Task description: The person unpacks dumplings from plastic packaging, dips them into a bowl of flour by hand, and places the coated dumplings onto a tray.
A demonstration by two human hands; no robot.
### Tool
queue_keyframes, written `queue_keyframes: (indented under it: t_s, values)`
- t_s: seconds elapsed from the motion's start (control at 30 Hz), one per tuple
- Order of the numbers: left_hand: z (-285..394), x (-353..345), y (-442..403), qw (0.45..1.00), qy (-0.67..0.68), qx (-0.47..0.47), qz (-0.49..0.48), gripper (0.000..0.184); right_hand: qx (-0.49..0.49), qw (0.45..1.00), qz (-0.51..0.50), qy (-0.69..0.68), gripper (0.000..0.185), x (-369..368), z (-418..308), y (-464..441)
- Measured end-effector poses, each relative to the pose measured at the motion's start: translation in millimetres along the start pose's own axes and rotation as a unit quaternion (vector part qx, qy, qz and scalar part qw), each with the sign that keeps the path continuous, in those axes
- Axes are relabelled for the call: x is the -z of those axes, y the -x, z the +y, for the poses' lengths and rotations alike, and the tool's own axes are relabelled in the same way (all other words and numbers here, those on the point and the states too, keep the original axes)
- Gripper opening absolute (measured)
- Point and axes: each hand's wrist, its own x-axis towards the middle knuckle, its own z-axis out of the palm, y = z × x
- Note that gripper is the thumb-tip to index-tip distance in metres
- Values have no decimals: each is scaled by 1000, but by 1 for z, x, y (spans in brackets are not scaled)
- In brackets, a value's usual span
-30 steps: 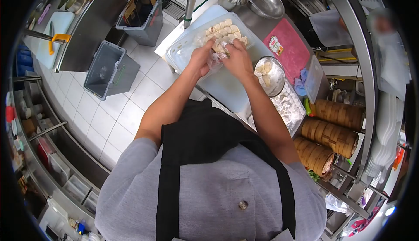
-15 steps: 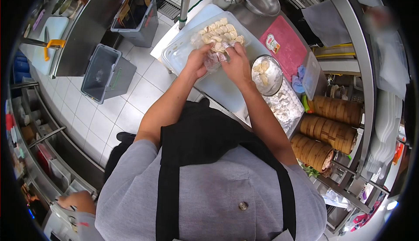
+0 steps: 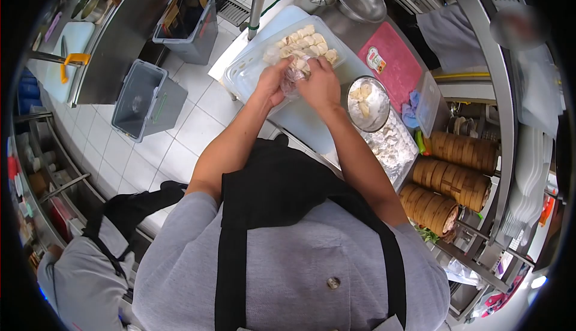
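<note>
Dumplings point(image 3: 307, 37) lie in rows in a clear plastic container point(image 3: 241, 74) on the worktop. At the container's near side, crumpled clear plastic film point(image 3: 292, 86) is bunched between my two hands. My left hand point(image 3: 273, 83) grips the film from the left with bent fingers. From the right, my right hand point(image 3: 321, 84) pinches it with curled fingers, close to the dumplings. Both hands partly cover the near dumplings. To the right of my right hand stands a round bowl point(image 3: 379, 108) with white flour and a few pale dough pieces.
A flour-covered tray point(image 3: 393, 156) lies below the bowl, with bamboo steamers point(image 3: 453, 184) to its right. Behind are a red cutting board point(image 3: 393, 61) and a metal bowl point(image 3: 360, 0). Grey bins point(image 3: 141, 100) stand on the floor. Co-workers are at lower left point(image 3: 90, 277) and upper right point(image 3: 453, 34).
My right hand has turned and moved slightly left, closer to my left hand, bunching the film tighter. The co-worker at lower left shows more of their body; another has come into view at upper right.
</note>
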Motion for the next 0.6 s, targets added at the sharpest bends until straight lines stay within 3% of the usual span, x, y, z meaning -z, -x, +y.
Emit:
queue_keyframes:
  t_s: [0.17,0.23,0.33,0.4,0.5,0.57,0.6]
  values:
    - [-1,5,0,998,56,20,-13,37,-34,990,27,-131,34,6,5,-6]
    - [-2,8,-3,998,59,19,-18,38,-142,937,7,-319,27,8,5,-8]
    - [-2,6,0,996,82,31,-5,39,-127,928,74,-342,24,19,11,-1]
    - [2,7,1,998,32,60,7,38,-115,928,162,-314,24,40,24,10]
    - [-1,0,6,996,8,28,82,39,-139,937,158,-280,23,91,42,33]
    - [-7,1,2,996,12,9,84,39,-140,984,51,-98,22,103,68,45]
    - [-11,2,-1,996,17,-9,86,39,-141,984,53,-97,22,100,74,46]
